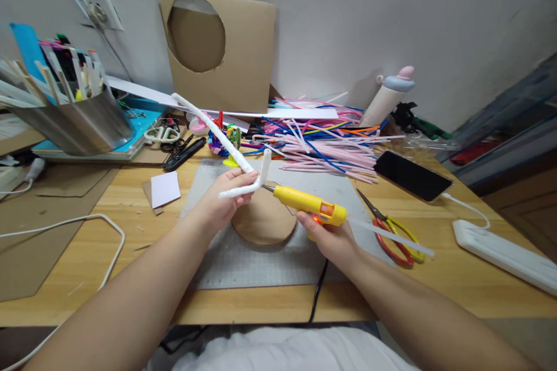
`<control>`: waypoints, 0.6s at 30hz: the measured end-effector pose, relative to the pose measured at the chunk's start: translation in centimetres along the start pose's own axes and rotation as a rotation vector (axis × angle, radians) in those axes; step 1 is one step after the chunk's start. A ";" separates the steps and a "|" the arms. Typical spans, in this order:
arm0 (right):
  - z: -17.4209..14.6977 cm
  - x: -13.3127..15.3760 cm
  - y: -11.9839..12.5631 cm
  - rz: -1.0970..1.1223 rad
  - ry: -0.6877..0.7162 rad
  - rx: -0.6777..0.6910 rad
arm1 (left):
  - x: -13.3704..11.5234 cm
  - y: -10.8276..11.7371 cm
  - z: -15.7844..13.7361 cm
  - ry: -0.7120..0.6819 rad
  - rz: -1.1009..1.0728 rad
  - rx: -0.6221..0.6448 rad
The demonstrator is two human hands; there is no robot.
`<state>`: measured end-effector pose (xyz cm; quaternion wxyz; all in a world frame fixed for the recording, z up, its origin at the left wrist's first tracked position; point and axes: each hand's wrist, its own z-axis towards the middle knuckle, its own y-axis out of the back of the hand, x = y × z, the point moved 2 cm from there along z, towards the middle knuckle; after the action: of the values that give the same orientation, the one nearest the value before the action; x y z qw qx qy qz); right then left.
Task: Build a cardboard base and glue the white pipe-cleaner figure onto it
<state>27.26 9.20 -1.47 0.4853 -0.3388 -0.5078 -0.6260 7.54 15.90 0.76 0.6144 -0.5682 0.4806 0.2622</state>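
Note:
Between the fingers of my left hand [227,200] is a white wrapped stick [213,132] that slants up to the left, with a bent white piece [264,169] at its lower end. My right hand [333,237] grips a yellow hot glue gun [307,200], whose nozzle points left and meets or nearly meets the bent piece. A clear glue stick [391,235] juts from the gun's back, and a red light glows on its side. Below both hands a round cardboard disc [263,223] lies on a grey cutting mat [261,269].
Pink and blue pipe cleaners [313,148] are heaped behind the mat. Red-and-yellow scissors [394,243], a phone [411,175] and a power strip [500,255] lie at right. A metal holder [82,124] stands left; cardboard with a round hole [248,46] leans on the wall.

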 end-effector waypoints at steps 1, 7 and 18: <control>0.0 0.0 0.0 -0.004 0.003 0.000 | 0.0 0.0 0.0 -0.001 0.008 0.001; -0.1 0.1 0.1 -0.049 0.034 -0.004 | 0.0 0.1 0.1 -0.009 0.034 0.019; -0.2 0.6 0.0 -0.106 0.138 0.075 | 0.3 0.2 0.0 -0.008 0.043 0.010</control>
<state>27.08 8.84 -0.99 0.4976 -0.2490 -0.5136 -0.6531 7.52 15.84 0.42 0.6135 -0.5535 0.4916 0.2750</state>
